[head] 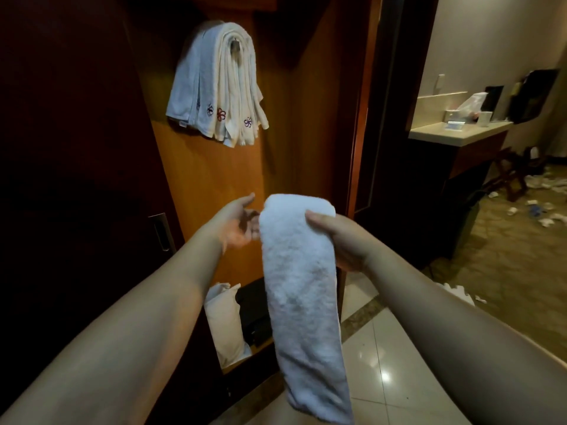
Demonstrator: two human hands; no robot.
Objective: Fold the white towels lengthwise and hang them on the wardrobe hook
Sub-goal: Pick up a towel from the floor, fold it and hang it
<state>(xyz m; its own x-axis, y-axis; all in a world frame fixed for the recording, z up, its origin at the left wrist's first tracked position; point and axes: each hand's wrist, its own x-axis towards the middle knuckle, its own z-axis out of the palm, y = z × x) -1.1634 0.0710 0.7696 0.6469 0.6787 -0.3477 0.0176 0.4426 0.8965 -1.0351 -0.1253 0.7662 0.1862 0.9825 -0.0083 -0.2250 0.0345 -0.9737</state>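
Centre frame, the right hand (343, 240) grips the folded towel (302, 289) near its top; the left hand (236, 225) lies open beside it. Soft, light, floppy: best draped at its fold over the hook (236, 46), upper left.

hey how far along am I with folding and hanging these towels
Done: a bundle of folded white towels already hangs on the wardrobe hook. In hand: your right hand grips one folded towel, left hand open beside it. Left: hanging this one; no other loose towels are clearly visible.
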